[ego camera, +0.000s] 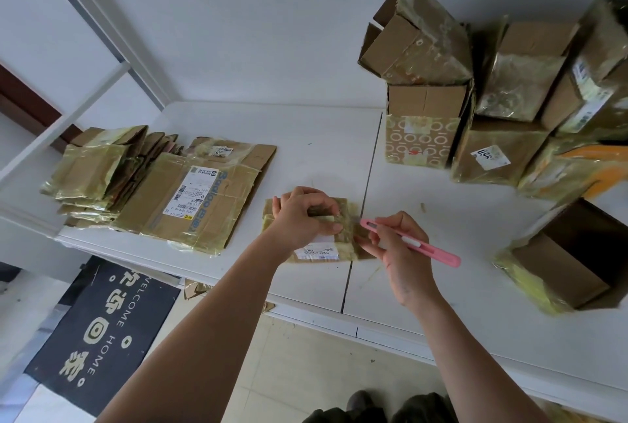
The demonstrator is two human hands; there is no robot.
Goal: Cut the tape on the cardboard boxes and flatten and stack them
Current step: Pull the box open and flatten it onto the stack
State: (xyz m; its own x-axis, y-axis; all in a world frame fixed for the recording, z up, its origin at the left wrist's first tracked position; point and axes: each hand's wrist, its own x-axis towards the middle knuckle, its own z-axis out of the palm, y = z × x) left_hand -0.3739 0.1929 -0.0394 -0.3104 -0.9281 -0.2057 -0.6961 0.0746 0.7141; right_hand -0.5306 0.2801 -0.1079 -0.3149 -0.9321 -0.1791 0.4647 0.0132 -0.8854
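Note:
A small taped cardboard box [350, 242] with a white label lies near the front edge of the white table [323, 157]. My left hand [302, 215] holds it from above, fingers curled over its top. My right hand [397, 246] grips a pink utility knife [411, 242], whose tip touches the box's right side beside my left fingertips. A stack of flattened boxes [163, 188] lies at the table's left. Several unflattened taped boxes [503, 96] are piled at the back right.
An open box [571, 259] lies on its side at the right, near the table's front edge. A white shelf frame [85, 31] rises at the left. A dark welcome mat [98, 334] and cardboard scraps [193, 288] lie on the floor.

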